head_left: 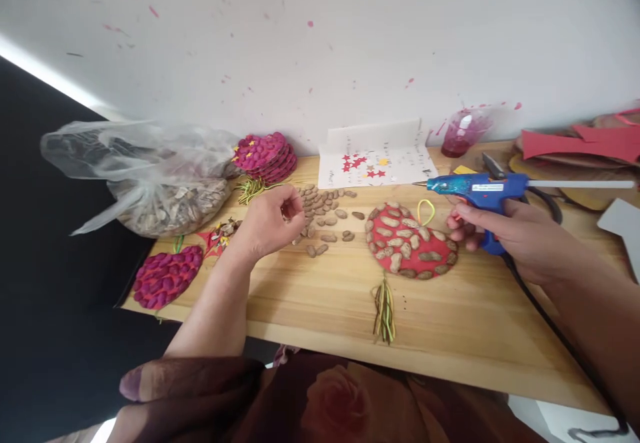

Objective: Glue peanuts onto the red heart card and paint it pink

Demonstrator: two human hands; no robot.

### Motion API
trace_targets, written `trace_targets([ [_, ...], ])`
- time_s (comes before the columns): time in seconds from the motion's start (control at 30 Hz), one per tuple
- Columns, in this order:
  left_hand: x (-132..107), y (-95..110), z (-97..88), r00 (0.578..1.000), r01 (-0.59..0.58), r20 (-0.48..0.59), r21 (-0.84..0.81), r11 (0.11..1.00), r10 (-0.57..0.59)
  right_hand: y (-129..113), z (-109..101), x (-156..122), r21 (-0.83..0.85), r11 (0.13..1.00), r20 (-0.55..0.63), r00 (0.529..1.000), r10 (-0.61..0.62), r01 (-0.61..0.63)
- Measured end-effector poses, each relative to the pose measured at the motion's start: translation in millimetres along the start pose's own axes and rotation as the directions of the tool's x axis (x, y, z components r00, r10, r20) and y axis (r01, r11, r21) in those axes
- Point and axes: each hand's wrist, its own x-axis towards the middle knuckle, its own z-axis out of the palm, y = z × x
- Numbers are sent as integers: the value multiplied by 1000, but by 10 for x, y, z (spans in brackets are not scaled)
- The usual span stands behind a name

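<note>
My right hand point(530, 236) grips a blue hot glue gun point(483, 190) with a white glue stick out of its back; the nozzle points left. Just below the nozzle, a red disc point(411, 251) lies on the table with peanuts stuck over it, a yellow cord loop at its top and a green and brown tassel point(385, 313) beneath. My left hand point(273, 222) is curled closed at the left side of a spread of loose peanuts point(325, 206). Whatever its fingers may hold is hidden from view.
Behind stand a stack of purple-covered discs point(267, 153), a clear bag of shells point(175, 196), a paper with small stars point(335, 170) and a cup of red liquid point(460, 140). A purple disc point(167, 276) lies left. The gun's black cord point(555, 330) runs down right.
</note>
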Motion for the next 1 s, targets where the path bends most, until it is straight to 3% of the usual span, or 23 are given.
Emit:
trace_targets([
  [0.27, -38, -135, 47, 999, -4, 36, -68, 998, 6, 1, 21, 22, -24, 1000, -21, 1000, 4, -5],
  [0.6, -16, -205, 120, 998, 10, -53, -221, 975, -22, 22, -26, 17, -54, 998, -19, 1000, 12, -13],
  [0.83, -6, -159, 101, 998, -4, -60, -184, 983, -7, 33, -23, 30, -50, 999, -8, 1000, 15, -15],
  [1.0, 27, -249, 127, 997, 32, -59, -201, 979, -45, 5, -19, 9, -9, 998, -3, 998, 58, -58],
])
